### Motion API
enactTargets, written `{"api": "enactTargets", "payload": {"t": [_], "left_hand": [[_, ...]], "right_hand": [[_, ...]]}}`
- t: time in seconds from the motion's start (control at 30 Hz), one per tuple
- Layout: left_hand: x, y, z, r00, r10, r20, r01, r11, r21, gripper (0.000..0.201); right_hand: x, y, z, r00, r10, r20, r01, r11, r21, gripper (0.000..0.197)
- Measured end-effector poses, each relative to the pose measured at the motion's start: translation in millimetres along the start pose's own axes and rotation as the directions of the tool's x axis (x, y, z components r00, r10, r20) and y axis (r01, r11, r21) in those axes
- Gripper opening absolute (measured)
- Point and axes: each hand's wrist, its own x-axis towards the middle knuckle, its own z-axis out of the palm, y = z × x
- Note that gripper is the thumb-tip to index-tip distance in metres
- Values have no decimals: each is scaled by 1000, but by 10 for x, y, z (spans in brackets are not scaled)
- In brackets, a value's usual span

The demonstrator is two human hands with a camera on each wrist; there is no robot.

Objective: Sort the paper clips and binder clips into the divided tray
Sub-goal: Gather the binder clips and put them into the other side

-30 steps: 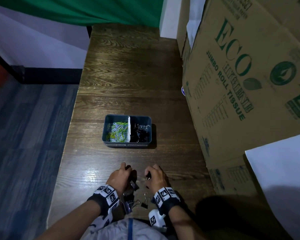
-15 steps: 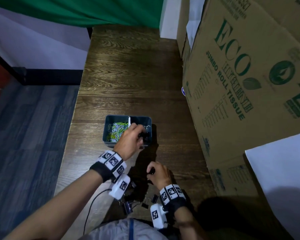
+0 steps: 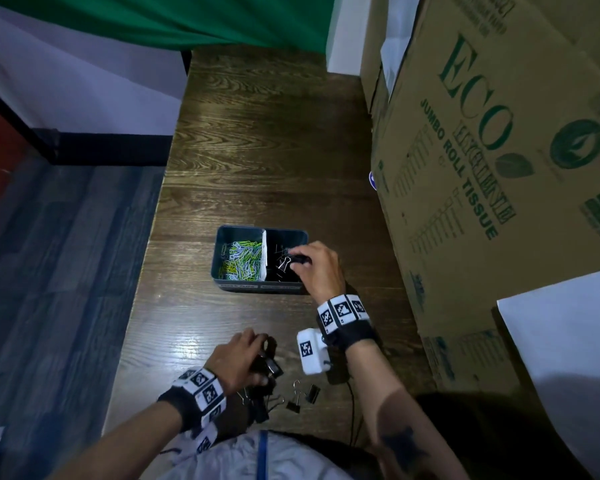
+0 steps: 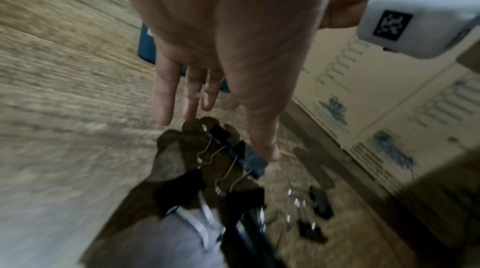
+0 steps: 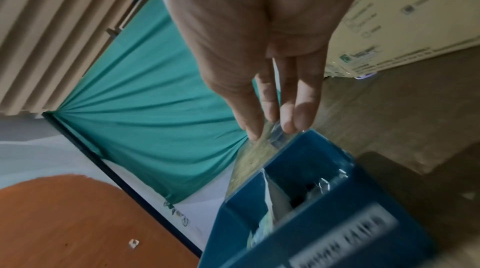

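Observation:
The blue divided tray (image 3: 219, 258) stands mid-table, coloured paper clips (image 3: 241, 259) in its left compartment and black binder clips (image 3: 279, 277) in its right. My right hand (image 3: 297, 263) hovers over the right compartment and pinches a black binder clip (image 3: 298, 259) by thumb and fingers. In the right wrist view that hand (image 5: 270, 130) is just above the tray's (image 5: 324, 221) far rim. My left hand (image 3: 262, 360) is low at the table's near edge over loose binder clips (image 3: 298, 398). In the left wrist view its fingers (image 4: 166, 97) are straight and the thumb tip touches a black clip (image 4: 246, 155).
A large cardboard box (image 3: 482, 168) walls off the table's right side, with a white sheet (image 3: 561, 341) in front of it. The table's left edge drops to dark floor. A thin cable (image 3: 352, 407) runs along the near edge by my right forearm.
My left hand drew back from the tray's right compartment to the loose clips at the near edge. My right hand rose from that pile to the tray, carrying a binder clip.

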Motion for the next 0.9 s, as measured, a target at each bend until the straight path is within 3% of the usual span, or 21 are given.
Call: {"api": "enactTargets", "payload": {"t": [0.13, 0.23, 0.37, 0.5, 0.6, 0.73, 0.9], "left_hand": [[-119, -47, 198, 994, 61, 88, -69, 994, 87, 122], [-149, -30, 314, 987, 84, 139, -107, 981, 165, 132], [-83, -5, 349, 983, 81, 163, -114, 973, 199, 118], [28, 18, 317, 989, 80, 122, -102, 977, 188, 95], [87, 38, 304, 994, 78, 76, -89, 984, 152, 77], [122, 119, 233, 998, 68, 18, -69, 989, 134, 49], [173, 216, 152, 1000, -9, 26, 7, 996, 88, 53]], "right_hand": [[-416, 239, 118, 991, 60, 123, -56, 998, -33, 41], [-794, 564, 279, 945, 200, 258, -149, 967, -205, 50], [-1244, 949, 300, 791, 466, 396, -328, 870, -368, 67], [-1472, 1152, 287, 708, 522, 475, -279, 825, -491, 101], [-1571, 1134, 391, 734, 454, 504, -162, 839, -520, 96], [-1638, 1098, 564, 844, 268, 465, -62, 909, -413, 75], [-1507, 990, 632, 893, 191, 407, -6, 910, -414, 44]]}}
